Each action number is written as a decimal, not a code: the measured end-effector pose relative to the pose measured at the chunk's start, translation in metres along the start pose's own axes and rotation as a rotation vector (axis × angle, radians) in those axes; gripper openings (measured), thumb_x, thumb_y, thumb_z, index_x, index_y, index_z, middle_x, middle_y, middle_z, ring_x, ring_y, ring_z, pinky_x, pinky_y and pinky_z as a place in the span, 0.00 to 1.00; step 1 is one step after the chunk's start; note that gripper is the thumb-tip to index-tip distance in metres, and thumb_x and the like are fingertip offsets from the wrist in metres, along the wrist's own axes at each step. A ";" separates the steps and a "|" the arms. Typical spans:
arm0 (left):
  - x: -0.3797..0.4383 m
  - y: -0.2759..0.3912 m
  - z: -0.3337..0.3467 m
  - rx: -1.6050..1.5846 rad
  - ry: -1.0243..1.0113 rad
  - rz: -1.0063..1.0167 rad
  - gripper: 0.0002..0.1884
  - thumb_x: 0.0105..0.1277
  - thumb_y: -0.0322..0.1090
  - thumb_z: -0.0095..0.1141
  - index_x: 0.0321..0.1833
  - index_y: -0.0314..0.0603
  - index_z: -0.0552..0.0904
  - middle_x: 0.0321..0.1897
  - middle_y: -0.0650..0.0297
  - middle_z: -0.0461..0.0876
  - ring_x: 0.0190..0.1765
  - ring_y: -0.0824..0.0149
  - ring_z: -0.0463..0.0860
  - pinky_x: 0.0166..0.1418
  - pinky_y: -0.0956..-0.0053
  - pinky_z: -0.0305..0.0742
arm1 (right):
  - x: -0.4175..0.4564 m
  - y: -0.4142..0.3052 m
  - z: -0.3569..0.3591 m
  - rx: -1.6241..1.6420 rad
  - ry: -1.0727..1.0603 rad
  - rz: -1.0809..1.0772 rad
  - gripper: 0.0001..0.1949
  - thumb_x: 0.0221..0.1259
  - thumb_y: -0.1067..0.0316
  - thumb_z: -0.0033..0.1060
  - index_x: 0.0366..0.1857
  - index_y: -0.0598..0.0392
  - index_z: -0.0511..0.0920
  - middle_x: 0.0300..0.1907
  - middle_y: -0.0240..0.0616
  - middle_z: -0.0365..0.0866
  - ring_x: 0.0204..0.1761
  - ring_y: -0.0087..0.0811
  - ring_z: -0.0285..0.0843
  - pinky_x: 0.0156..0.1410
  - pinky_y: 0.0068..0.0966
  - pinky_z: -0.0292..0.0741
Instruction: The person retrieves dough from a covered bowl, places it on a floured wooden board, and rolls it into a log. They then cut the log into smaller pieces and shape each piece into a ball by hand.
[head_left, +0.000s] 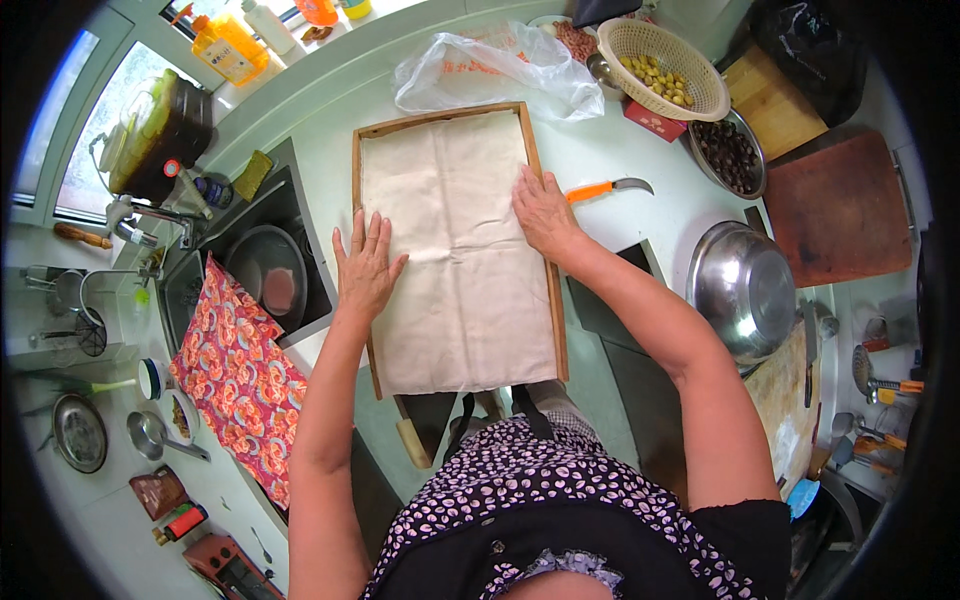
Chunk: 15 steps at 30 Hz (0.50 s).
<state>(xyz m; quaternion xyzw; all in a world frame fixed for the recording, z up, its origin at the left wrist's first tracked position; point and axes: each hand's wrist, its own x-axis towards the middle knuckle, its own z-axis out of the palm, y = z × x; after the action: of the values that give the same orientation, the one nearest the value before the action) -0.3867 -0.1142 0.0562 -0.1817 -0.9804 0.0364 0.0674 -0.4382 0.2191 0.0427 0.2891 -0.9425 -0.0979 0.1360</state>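
A shallow wooden-framed tray (561, 322) lies before me on the white counter, its near end reaching past the counter's edge. Cream cloth (457, 300) with fold creases covers its inside. My left hand (367, 262) rests flat, fingers spread, on the cloth's left side and the frame's left edge. On the opposite side, my right hand (544, 210) lies over the right rail and the cloth's edge, its fingers pointing away from me. Neither hand is closed around anything. Just right of my right hand is a curved knife with an orange handle (589, 192).
A sink (322, 292) holding a dark pan (266, 274) is at left, beside a floral cloth (240, 360). Behind the tray lies a clear plastic bag (495, 75). At right are a cream colander (611, 45), a steel bowl of dark pieces (724, 157) and an upturned steel basin (742, 292).
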 end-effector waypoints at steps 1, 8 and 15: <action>0.000 -0.002 0.001 0.011 -0.012 -0.014 0.35 0.75 0.55 0.53 0.78 0.41 0.67 0.80 0.59 0.64 0.85 0.54 0.50 0.83 0.38 0.39 | 0.004 0.002 -0.003 0.002 -0.101 0.001 0.14 0.61 0.69 0.57 0.47 0.64 0.84 0.64 0.53 0.76 0.78 0.49 0.59 0.77 0.51 0.58; 0.000 -0.010 -0.004 0.041 -0.018 -0.039 0.34 0.74 0.55 0.53 0.75 0.38 0.71 0.79 0.56 0.64 0.85 0.54 0.52 0.83 0.38 0.39 | 0.029 0.003 -0.014 0.104 -0.024 0.056 0.14 0.59 0.73 0.56 0.48 0.63 0.82 0.62 0.52 0.76 0.71 0.47 0.67 0.71 0.43 0.66; -0.008 -0.020 -0.010 0.071 0.044 -0.015 0.28 0.73 0.48 0.58 0.69 0.37 0.75 0.78 0.54 0.64 0.83 0.53 0.56 0.81 0.40 0.48 | 0.074 0.008 0.024 0.335 -0.167 0.185 0.12 0.56 0.76 0.54 0.44 0.61 0.79 0.53 0.49 0.78 0.58 0.48 0.76 0.59 0.39 0.76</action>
<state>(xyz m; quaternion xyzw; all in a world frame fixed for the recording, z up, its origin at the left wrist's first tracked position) -0.3846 -0.1353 0.0675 -0.1725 -0.9781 0.0665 0.0958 -0.5088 0.1861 0.0375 0.2110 -0.9761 0.0494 0.0158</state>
